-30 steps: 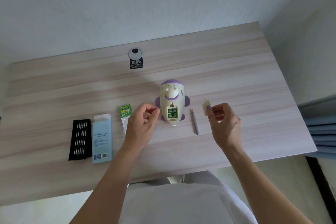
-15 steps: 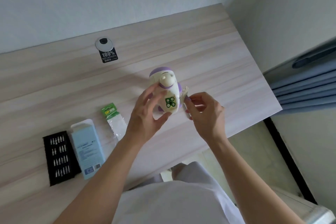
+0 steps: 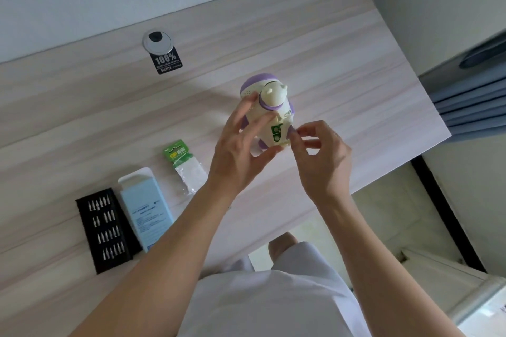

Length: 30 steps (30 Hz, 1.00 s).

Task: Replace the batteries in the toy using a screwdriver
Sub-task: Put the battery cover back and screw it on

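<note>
Pale wood-grain worktop (image 3: 342, 44) set against a white wall, with a few small things on its left half

A round grey cable grommet (image 3: 158, 41) sits in the worktop near the back edge, and a black rectangular sticker printed "100%" (image 3: 166, 63) touches its near side. Toward the front left lies a black rectangular tray of silver screwdriver bits (image 3: 105, 230), the bits set in four rows. Just beside it on the right lies a light blue cardboard box (image 3: 146, 208) with its far end flap open. Further right and a little further back, apart from the box, lies a clear plastic packet with a green card top (image 3: 183, 164)
</note>
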Each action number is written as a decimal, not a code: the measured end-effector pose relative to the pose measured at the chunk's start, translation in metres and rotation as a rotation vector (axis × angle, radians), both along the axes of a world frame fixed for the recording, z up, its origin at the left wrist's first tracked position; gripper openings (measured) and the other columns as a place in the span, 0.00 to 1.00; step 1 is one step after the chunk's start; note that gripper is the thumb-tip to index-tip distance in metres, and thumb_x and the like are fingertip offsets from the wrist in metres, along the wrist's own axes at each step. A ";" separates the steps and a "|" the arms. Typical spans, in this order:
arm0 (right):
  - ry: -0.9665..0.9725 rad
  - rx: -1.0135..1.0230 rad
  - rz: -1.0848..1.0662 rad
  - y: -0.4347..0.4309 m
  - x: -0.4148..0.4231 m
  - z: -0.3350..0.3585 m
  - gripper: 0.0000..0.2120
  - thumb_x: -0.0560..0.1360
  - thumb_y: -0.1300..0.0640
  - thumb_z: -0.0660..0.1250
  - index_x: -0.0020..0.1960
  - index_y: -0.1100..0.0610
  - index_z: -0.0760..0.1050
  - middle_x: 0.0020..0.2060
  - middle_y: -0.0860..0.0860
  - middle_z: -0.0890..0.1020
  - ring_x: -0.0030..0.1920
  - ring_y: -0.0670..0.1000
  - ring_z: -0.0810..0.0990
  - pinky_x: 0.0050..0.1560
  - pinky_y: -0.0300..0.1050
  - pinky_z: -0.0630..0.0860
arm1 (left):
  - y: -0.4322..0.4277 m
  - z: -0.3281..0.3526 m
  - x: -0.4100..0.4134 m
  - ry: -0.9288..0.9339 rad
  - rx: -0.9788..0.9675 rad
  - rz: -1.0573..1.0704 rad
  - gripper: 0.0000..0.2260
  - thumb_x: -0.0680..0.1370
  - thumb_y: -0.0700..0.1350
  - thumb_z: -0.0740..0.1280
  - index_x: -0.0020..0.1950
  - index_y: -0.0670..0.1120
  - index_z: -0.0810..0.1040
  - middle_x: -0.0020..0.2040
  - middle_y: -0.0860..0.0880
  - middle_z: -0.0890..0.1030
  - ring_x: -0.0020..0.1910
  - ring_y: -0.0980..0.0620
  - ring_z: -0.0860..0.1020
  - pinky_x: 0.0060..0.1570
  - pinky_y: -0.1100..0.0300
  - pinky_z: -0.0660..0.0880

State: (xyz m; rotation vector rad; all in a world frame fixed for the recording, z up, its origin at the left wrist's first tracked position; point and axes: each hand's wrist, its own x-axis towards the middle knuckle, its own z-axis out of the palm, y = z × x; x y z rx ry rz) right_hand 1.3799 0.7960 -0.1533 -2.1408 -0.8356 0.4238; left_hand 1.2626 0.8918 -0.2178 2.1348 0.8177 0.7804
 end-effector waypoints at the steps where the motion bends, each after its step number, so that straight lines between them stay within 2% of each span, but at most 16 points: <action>1: 0.006 -0.003 -0.014 -0.002 0.000 0.000 0.04 0.77 0.54 0.71 0.45 0.52 0.77 0.41 0.44 0.83 0.41 0.35 0.81 0.36 0.24 0.70 | 0.000 0.000 0.000 0.001 -0.004 -0.001 0.24 0.74 0.54 0.75 0.67 0.46 0.79 0.76 0.41 0.68 0.71 0.46 0.72 0.63 0.68 0.69; 5: 0.018 0.014 -0.038 -0.007 -0.004 0.000 0.05 0.76 0.54 0.73 0.48 0.54 0.80 0.39 0.42 0.83 0.40 0.36 0.82 0.37 0.24 0.71 | 0.000 0.000 -0.001 0.003 -0.027 0.003 0.24 0.74 0.55 0.73 0.68 0.47 0.78 0.76 0.42 0.68 0.72 0.47 0.71 0.64 0.74 0.65; 7: -0.017 0.057 -0.046 -0.008 -0.007 0.001 0.05 0.76 0.56 0.73 0.52 0.53 0.81 0.38 0.41 0.82 0.39 0.36 0.81 0.38 0.25 0.73 | -0.001 0.000 -0.002 0.012 -0.026 0.004 0.24 0.74 0.56 0.73 0.68 0.48 0.78 0.76 0.43 0.67 0.72 0.48 0.71 0.63 0.71 0.67; 8: -0.040 0.082 -0.049 -0.008 -0.008 0.000 0.05 0.76 0.57 0.73 0.53 0.53 0.82 0.38 0.42 0.83 0.38 0.37 0.81 0.38 0.28 0.75 | -0.001 0.000 -0.002 0.018 -0.023 0.006 0.24 0.73 0.56 0.74 0.68 0.49 0.78 0.76 0.44 0.67 0.71 0.48 0.71 0.62 0.69 0.69; 11: -0.130 0.129 -0.034 -0.008 -0.010 -0.007 0.05 0.77 0.58 0.72 0.51 0.54 0.85 0.41 0.46 0.85 0.36 0.42 0.82 0.38 0.43 0.80 | -0.001 0.000 -0.003 0.011 -0.037 0.019 0.25 0.73 0.56 0.75 0.67 0.49 0.79 0.76 0.45 0.68 0.69 0.49 0.73 0.59 0.62 0.75; 14: -0.195 0.140 -0.017 -0.007 -0.011 -0.017 0.05 0.77 0.56 0.72 0.51 0.54 0.86 0.41 0.49 0.86 0.35 0.46 0.82 0.35 0.51 0.80 | -0.001 -0.002 -0.003 -0.011 -0.034 0.019 0.25 0.73 0.57 0.74 0.66 0.47 0.79 0.76 0.45 0.68 0.69 0.50 0.73 0.60 0.63 0.74; 19: -0.263 0.144 0.022 -0.010 -0.010 -0.026 0.07 0.78 0.52 0.71 0.51 0.53 0.86 0.38 0.50 0.84 0.32 0.52 0.81 0.31 0.52 0.78 | -0.001 -0.004 -0.001 -0.026 -0.042 0.020 0.25 0.73 0.56 0.75 0.65 0.46 0.79 0.76 0.44 0.69 0.71 0.49 0.72 0.63 0.68 0.71; 24: -0.407 0.061 0.058 -0.009 -0.013 -0.026 0.08 0.79 0.50 0.68 0.48 0.51 0.85 0.35 0.49 0.81 0.28 0.55 0.77 0.26 0.48 0.73 | -0.001 -0.004 0.000 -0.026 -0.058 0.039 0.23 0.73 0.55 0.76 0.64 0.46 0.80 0.75 0.45 0.70 0.70 0.50 0.73 0.61 0.72 0.68; 30: -0.481 -0.020 0.104 -0.003 -0.013 -0.019 0.07 0.78 0.53 0.68 0.45 0.52 0.83 0.35 0.49 0.80 0.31 0.56 0.80 0.26 0.48 0.74 | 0.000 -0.007 0.003 -0.052 -0.045 0.064 0.21 0.74 0.56 0.74 0.62 0.47 0.81 0.72 0.45 0.72 0.68 0.47 0.74 0.60 0.58 0.76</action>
